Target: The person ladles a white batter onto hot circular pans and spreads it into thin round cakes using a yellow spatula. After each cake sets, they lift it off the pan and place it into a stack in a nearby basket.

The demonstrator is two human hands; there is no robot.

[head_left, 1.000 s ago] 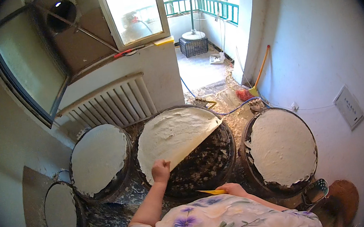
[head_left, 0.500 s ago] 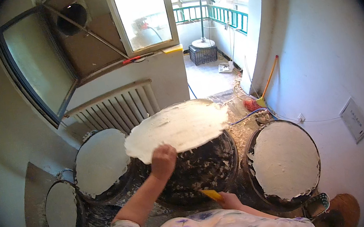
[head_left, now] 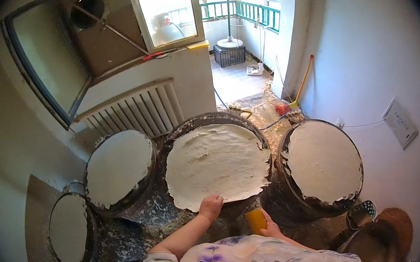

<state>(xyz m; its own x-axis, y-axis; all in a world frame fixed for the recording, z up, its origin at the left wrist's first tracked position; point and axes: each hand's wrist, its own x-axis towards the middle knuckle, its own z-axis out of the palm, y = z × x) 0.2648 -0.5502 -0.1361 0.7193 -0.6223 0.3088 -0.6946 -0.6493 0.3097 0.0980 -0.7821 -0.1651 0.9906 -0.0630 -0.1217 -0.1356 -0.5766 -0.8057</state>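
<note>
A large, thin, pale flatbread with a ragged edge lies over the round black griddle in the middle. My left hand pinches its near edge. In my right hand is a yellow scraper, held just nearer to me than the griddle and apart from the flatbread. Other round griddles stand on both sides, each covered by a pale sheet: the right flatbread, the left flatbread and the smaller far-left flatbread.
At the lower right are a scoop-like tool with a dotted rim and a brown round object. A radiator stands behind the left griddles. An orange-handled broom leans on the right wall, near scraps on the floor.
The middle flatbread, lifted over the far part of the griddle before, has come down and toward me onto it. My left hand moved nearer with its edge. The scraper turned more upright.
</note>
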